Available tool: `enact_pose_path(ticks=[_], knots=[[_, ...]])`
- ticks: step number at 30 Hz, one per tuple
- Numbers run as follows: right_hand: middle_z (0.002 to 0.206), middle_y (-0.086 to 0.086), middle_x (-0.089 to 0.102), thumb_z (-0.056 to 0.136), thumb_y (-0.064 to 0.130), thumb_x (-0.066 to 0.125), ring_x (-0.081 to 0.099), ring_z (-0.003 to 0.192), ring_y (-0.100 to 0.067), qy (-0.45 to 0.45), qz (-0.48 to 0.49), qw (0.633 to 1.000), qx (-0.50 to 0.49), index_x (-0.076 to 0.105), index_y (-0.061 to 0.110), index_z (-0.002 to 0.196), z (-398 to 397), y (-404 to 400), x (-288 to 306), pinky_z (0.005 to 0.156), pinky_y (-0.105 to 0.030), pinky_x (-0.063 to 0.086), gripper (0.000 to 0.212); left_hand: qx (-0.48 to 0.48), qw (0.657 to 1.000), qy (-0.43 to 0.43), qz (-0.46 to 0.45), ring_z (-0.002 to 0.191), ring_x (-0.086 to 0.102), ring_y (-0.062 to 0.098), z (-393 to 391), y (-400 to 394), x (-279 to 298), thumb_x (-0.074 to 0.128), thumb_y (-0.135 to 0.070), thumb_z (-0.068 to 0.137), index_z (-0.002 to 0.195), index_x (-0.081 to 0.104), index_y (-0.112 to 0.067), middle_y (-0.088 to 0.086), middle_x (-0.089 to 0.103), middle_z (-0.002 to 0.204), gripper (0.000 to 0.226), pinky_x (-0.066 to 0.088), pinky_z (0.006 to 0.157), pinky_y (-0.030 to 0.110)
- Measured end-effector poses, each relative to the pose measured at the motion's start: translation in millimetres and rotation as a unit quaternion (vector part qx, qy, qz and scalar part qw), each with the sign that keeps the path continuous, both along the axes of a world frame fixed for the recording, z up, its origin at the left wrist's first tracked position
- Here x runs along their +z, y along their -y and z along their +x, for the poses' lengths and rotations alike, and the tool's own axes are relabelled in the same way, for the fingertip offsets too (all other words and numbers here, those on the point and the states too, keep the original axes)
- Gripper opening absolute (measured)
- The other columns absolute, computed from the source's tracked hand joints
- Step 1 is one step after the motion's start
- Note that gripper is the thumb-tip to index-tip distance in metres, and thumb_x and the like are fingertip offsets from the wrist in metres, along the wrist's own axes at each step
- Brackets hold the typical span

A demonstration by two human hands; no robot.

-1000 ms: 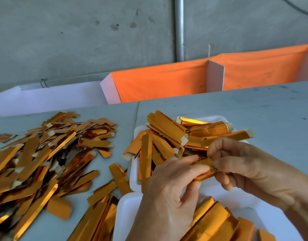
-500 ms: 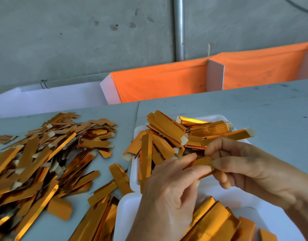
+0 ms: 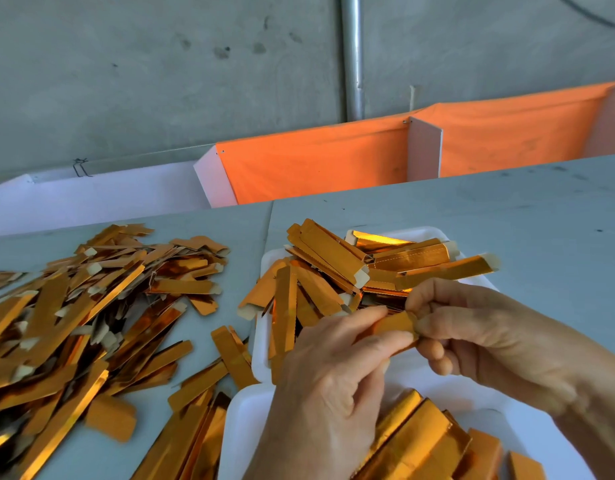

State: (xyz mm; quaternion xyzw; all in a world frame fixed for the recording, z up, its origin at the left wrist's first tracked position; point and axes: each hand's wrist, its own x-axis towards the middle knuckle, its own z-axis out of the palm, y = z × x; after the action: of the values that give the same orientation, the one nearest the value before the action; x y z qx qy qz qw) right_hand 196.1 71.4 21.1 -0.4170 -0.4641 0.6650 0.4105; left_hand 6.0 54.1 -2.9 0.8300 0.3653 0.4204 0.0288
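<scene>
Gold strip [image 3: 391, 325] rose, pinched by left hand [image 3: 334, 386] and right hand [image 3: 483, 337].

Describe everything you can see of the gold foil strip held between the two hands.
The gold foil strip is a narrow piece of shiny orange-gold card. Only a short middle stretch shows; fingers hide both ends. It lies nearly level, tilted slightly up to the right, held in the air over a white tray. The left hand pinches it between thumb and fingers, and the right hand pinches its other end. Nothing else visibly touches it.
</scene>
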Motion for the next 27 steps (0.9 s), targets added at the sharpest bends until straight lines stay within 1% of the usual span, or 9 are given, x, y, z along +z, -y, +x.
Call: enact_pose_path(ticks=[4, 7, 12, 14, 17, 20, 22, 24, 27], knots=[[0.057, -0.013, 0.056, 0.065, 0.006, 0.065, 0.051, 0.048, -0.018, 0.024, 0.018, 1.0, 0.006, 0.062, 0.006, 0.082, 0.1, 0.1, -1.6, 0.045, -0.022, 0.047, 0.017, 0.004, 1.0, -0.021, 0.009, 0.104, 0.061, 0.009, -0.7, -0.2, 0.8, 0.063, -0.014, 0.08, 0.109, 0.07, -0.029, -0.011, 0.065, 0.116, 0.032, 0.057, 0.078, 0.032], [0.055, -0.013, 0.053, 0.065, 0.005, 0.064, 0.05, 0.046, -0.017, -0.017, 0.004, 1.0, 0.003, 0.066, 0.008, 0.074, -0.4, -0.6, -1.0, 0.043, -0.021, 0.046, 0.01, 0.004, 1.0, 0.009, -0.009, 0.108, 0.06, 0.003, -1.0, 0.3, 0.4, 0.064, -0.015, 0.08, 0.108, 0.069, -0.03, -0.014, 0.065, 0.117, 0.032, 0.057, 0.081, 0.031], [0.054, -0.012, 0.051, 0.062, 0.003, 0.064, 0.05, 0.045, -0.014, -0.064, -0.029, 0.998, -0.01, 0.068, 0.009, 0.068, 0.5, -1.1, 1.0, 0.04, -0.02, 0.046, 0.009, -0.004, 0.994, 0.059, -0.088, 0.113, 0.053, -0.006, -0.3, 2.0, 1.0, 0.06, -0.026, 0.081, 0.117, 0.053, -0.042, -0.028, 0.054, 0.126, 0.04, 0.049, 0.09, 0.016], [0.053, -0.011, 0.051, 0.062, 0.001, 0.065, 0.05, 0.044, -0.014, -0.056, -0.031, 0.998, -0.012, 0.068, 0.01, 0.067, -0.6, -0.7, 2.7, 0.039, -0.02, 0.046, 0.01, -0.006, 0.994, 0.056, -0.093, 0.114, 0.053, -0.006, 0.5, 1.9, 0.5, 0.059, -0.026, 0.081, 0.117, 0.052, -0.042, -0.028, 0.053, 0.126, 0.04, 0.05, 0.09, 0.018], [0.054, -0.012, 0.053, 0.066, -0.005, 0.072, 0.05, 0.044, -0.015, -0.007, -0.02, 1.0, -0.015, 0.064, 0.007, 0.073, -1.1, 0.1, 1.5, 0.04, -0.02, 0.046, 0.016, -0.006, 0.997, 0.039, -0.059, 0.112, 0.056, -0.003, 1.2, 0.6, -0.6, 0.062, -0.018, 0.081, 0.108, 0.064, -0.036, -0.02, 0.062, 0.12, 0.033, 0.054, 0.087, 0.027], [0.056, -0.013, 0.056, 0.081, -0.005, 0.058, 0.051, 0.046, -0.017, 0.037, -0.001, 0.999, -0.013, 0.059, 0.004, 0.083, -1.2, 0.1, -0.6, 0.044, -0.02, 0.047, 0.009, -0.002, 1.0, 0.003, -0.009, 0.109, 0.059, 0.002, 1.1, -0.3, -1.4, 0.064, -0.012, 0.079, 0.107, 0.07, -0.028, -0.012, 0.066, 0.116, 0.032, 0.057, 0.082, 0.032], [0.057, -0.013, 0.057, 0.082, -0.002, 0.063, 0.053, 0.047, -0.018, 0.042, 0.016, 0.999, -0.008, 0.06, 0.003, 0.085, -0.6, 0.4, -0.7, 0.045, -0.02, 0.047, 0.007, -0.003, 1.0, -0.008, 0.002, 0.107, 0.061, 0.006, 0.2, -0.5, -1.6, 0.064, -0.011, 0.079, 0.107, 0.07, -0.028, -0.01, 0.066, 0.116, 0.033, 0.057, 0.08, 0.032], [0.059, -0.015, 0.058, 0.076, 0.005, 0.072, 0.055, 0.049, -0.019, 0.033, 0.03, 0.999, 0.006, 0.065, 0.005, 0.081, 0.2, 1.5, 1.3, 0.046, -0.022, 0.049, 0.008, -0.007, 1.0, -0.002, -0.008, 0.107, 0.061, 0.009, -1.1, -0.5, -1.6, 0.064, -0.012, 0.081, 0.109, 0.07, -0.029, -0.01, 0.065, 0.119, 0.034, 0.057, 0.079, 0.033], [0.06, -0.016, 0.056, 0.078, 0.008, 0.07, 0.055, 0.049, -0.019, 0.005, 0.035, 0.999, 0.021, 0.067, 0.007, 0.074, 3.2, 1.3, 2.7, 0.044, -0.023, 0.049, 0.004, -0.017, 0.999, 0.01, -0.027, 0.111, 0.059, 0.007, -1.8, -0.2, -1.7, 0.063, -0.013, 0.082, 0.111, 0.067, -0.034, -0.014, 0.062, 0.123, 0.035, 0.056, 0.082, 0.034]])
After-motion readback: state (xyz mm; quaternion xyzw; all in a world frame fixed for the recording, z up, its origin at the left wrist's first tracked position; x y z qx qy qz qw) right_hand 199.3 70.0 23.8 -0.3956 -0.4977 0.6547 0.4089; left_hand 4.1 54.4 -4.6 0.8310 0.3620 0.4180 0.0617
